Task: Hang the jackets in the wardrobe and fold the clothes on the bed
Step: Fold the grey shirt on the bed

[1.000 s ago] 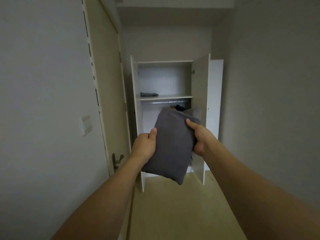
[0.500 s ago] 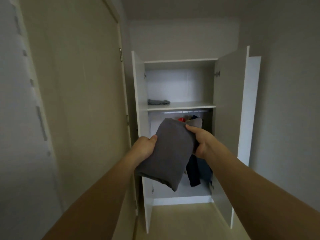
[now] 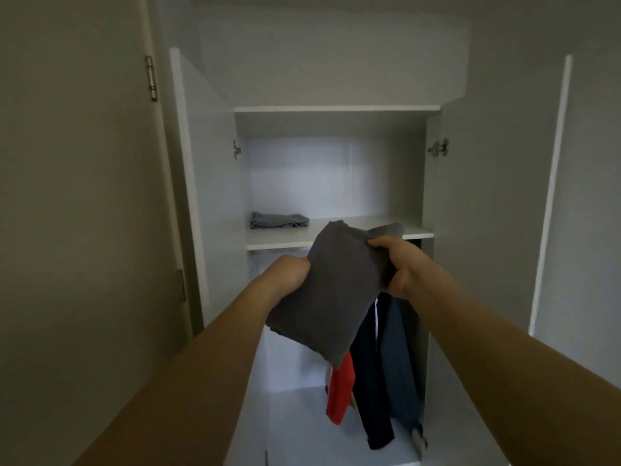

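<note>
Fingers of both hands close around one folded dark grey garment (image 3: 331, 294), held up in front of the open wardrobe (image 3: 215, 183). At about 3 o'clock of the bundle, the right hand (image 3: 400, 267) pinches its upper edge with the thumb on top, while the left hand (image 3: 289, 274) at 9 o'clock grips the opposite side, its fingers hidden behind the cloth. Holding both sides likely keeps the folds from slipping open during carrying, and the top edge is already raised level with the wardrobe shelf (image 3: 336, 238), which suggests that shelf is where it goes.

On that shelf, toward 10 o'clock from the bundle, lies a smaller folded grey garment (image 3: 279, 220), well apart from the hands, with bare board to its right. Below the shelf, in the hanging compartment at 5 o'clock, three garments hang side by side: a red one (image 3: 341, 391), a dark navy jacket (image 3: 369, 381) and a grey-blue jacket (image 3: 401, 364). Their hangers and rail are hidden behind the bundle. Both wardrobe doors stand wide open.
</note>
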Motion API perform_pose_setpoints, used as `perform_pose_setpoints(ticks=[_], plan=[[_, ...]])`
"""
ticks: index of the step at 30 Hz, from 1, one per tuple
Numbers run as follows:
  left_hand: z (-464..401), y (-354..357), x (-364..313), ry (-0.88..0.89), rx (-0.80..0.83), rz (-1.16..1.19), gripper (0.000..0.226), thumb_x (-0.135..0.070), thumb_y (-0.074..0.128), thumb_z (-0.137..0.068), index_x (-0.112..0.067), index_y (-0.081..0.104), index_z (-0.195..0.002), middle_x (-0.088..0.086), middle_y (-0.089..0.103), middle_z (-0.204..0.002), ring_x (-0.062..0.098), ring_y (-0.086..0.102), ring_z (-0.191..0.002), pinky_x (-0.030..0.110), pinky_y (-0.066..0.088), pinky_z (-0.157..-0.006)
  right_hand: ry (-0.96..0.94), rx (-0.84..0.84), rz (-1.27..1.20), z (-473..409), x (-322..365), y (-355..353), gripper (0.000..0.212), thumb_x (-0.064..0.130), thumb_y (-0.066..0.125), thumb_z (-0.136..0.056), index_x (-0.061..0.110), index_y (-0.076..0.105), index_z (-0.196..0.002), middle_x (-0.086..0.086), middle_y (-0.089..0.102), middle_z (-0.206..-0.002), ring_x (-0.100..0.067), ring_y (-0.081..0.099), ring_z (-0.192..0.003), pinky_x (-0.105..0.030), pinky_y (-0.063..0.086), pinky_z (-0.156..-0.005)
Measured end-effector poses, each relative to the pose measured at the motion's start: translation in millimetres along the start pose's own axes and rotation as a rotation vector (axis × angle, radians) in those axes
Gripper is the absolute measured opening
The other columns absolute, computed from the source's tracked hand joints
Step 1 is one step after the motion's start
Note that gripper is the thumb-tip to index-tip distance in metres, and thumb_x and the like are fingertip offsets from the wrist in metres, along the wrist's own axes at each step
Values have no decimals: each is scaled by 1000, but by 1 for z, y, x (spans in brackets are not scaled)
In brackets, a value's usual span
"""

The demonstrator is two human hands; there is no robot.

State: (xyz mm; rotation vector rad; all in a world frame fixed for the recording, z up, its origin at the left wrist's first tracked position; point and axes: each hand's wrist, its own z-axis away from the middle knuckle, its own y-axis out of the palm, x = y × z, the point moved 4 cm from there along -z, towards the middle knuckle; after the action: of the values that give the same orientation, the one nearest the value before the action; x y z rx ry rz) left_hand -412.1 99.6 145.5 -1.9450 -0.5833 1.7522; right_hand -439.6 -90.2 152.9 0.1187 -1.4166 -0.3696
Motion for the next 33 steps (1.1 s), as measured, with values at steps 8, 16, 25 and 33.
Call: perform_pose_setpoints(ticks=[8,16,25,33], plan=[[-257,7,11,-19,-144,-358,24,-18,42,-97,-6,52,-79,4,51,-83,16,48,-69,28,36,-61,-10,27,39,-254,20,16,41,19,60,-85,7,57,-124,-17,61,-123,-37,57,-113,-51,46,-99],[-472,-5,-2,40,-140,-499,22,-15,43,-98,-4,61,-103,10,60,-109,21,55,-85,28,43,-77,-117,41,17,-472,65,48,56,15,70,-84,10,46,-134,-16,61,-121,-33,63,-103,-44,58,-73],[-698,29,-7,199,-96,-619,29,-13,44,-94,-4,65,-114,14,62,-123,28,59,-106,31,45,-86,-266,-168,147,-667,84,40,74,4,64,-89,26,21,-145,-11,45,-124,-29,55,-99,-48,55,-80],[-812,101,-6,417,-146,-835,31,-29,45,-98,-15,60,-121,11,53,-128,31,48,-115,42,37,-98,-277,-328,1381,-788,66,7,52,48,34,-101,40,16,-149,-9,0,-160,-43,14,-143,-65,17,-111]])
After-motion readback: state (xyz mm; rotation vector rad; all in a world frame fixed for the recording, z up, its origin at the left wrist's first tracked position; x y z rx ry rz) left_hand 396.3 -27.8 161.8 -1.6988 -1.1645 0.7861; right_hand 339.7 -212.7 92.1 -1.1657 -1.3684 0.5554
